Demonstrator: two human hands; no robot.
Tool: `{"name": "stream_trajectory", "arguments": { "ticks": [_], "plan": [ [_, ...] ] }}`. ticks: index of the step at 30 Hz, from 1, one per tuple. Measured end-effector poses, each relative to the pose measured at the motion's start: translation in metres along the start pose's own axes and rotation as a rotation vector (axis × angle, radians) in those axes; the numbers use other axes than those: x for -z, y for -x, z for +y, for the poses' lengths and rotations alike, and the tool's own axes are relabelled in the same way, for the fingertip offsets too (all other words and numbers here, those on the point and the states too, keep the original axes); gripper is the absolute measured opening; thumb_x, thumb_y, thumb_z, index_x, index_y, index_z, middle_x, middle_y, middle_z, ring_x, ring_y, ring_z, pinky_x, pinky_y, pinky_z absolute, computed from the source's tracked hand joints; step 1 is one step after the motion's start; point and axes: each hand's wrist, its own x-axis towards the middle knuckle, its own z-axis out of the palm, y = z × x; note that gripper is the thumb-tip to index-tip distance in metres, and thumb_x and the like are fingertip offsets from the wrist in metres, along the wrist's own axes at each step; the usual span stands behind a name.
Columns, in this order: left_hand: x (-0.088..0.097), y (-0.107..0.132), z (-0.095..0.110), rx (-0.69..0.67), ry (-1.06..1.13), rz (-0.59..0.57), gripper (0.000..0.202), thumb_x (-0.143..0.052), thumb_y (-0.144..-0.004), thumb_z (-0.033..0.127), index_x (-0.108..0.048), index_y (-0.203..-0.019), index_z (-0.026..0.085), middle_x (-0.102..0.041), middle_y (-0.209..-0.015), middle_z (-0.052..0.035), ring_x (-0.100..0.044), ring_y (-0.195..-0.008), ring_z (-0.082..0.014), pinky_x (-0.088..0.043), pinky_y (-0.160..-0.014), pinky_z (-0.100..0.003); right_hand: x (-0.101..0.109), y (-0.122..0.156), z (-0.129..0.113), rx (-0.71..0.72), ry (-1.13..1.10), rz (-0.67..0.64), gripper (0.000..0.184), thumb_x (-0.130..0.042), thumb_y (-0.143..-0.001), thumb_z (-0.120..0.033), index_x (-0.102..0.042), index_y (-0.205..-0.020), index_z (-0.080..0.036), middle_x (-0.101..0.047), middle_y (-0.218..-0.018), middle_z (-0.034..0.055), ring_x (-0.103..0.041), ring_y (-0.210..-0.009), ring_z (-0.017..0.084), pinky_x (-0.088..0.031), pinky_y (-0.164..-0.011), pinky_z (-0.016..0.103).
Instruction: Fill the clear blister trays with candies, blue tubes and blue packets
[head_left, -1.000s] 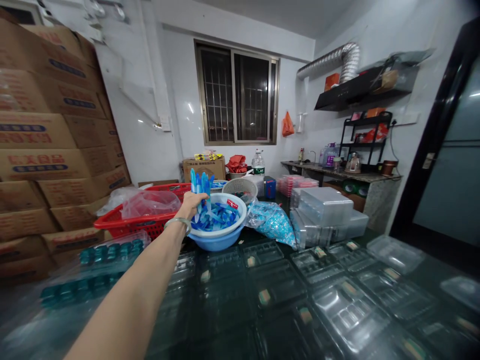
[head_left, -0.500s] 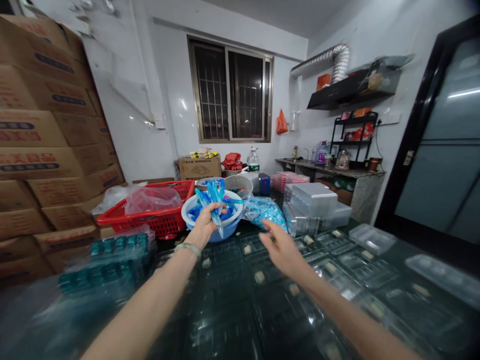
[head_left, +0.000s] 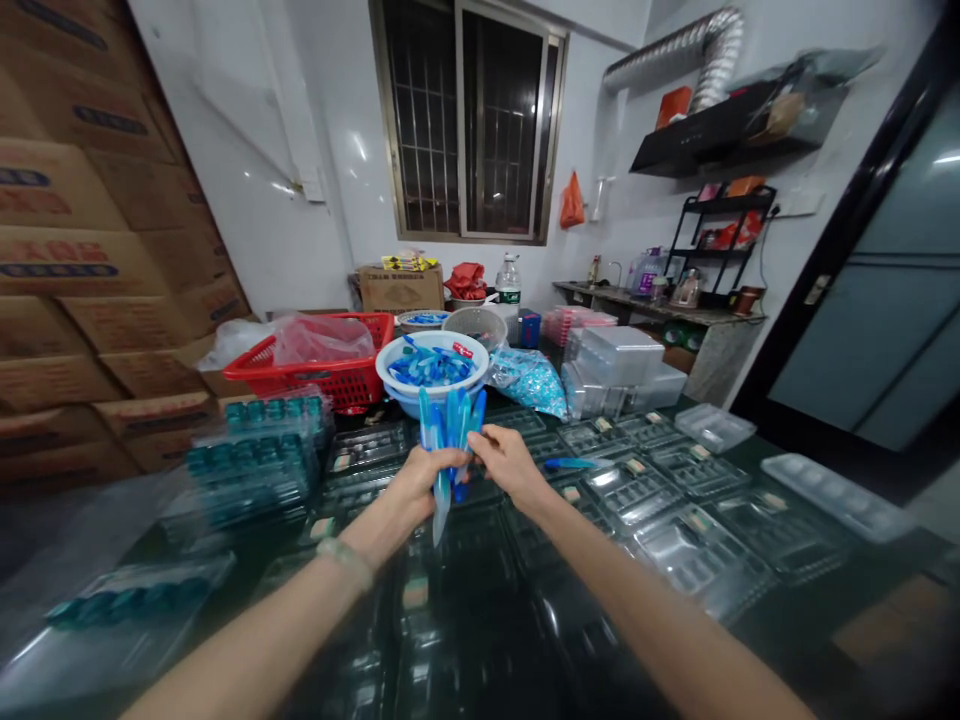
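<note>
My left hand is closed round a bundle of blue pointed plastic pieces, long and slim, some clear at the tip. They stand upright, with one pale tip pointing down below the fist. My right hand meets the bundle from the right, its fingers pinched at the pieces' edge. Behind the hands, a light blue basin is heaped with similar pieces. One loose blue piece lies across the clear plastic trays to the right. Small pale blocks sit in several trays.
Stacked trays with teal contents stand at left, beside a red basket. Behind the trays are a bag of blue packets and stacked clear boxes. Cartons rise along the left wall.
My left hand has brought the bundle down and nearer, away from the basin. My right hand has moved left to the bundle. A loose blue piece now shows on the trays at right.
</note>
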Motion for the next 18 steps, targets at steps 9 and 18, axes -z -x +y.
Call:
{"name": "stream_trajectory", "arguments": {
  "ticks": [9, 18],
  "plan": [
    [0.033, 0.108, 0.007, 0.131, -0.038, 0.134, 0.005, -0.061, -0.064, 0.015, -0.062, -0.066, 0.01, -0.059, -0.051, -0.0043, -0.052, -0.045, -0.014, -0.047, -0.049, -0.03, -0.039, 0.051, -0.013, -0.222, -0.494, -0.337, 0.024, -0.057, -0.073, -0.038, -0.047, -0.07, -0.017, -0.047, -0.048, -0.0047, -0.044, -0.038, 0.009, -0.034, -0.035, 0.019],
    [0.097, 0.206, 0.028, 0.132, 0.054, 0.363, 0.016, -0.061, -0.066, 0.023, -0.063, -0.076, 0.01, -0.055, -0.049, -0.0042, -0.049, -0.045, -0.0134, -0.038, -0.042, -0.023, -0.054, 0.023, 0.005, -0.4, -0.781, -0.398, 0.022, -0.067, -0.065, -0.018, -0.057, -0.085, -0.014, -0.063, -0.064, 0.0038, -0.058, -0.052, 0.014, -0.04, -0.043, 0.02]
  ]
}}
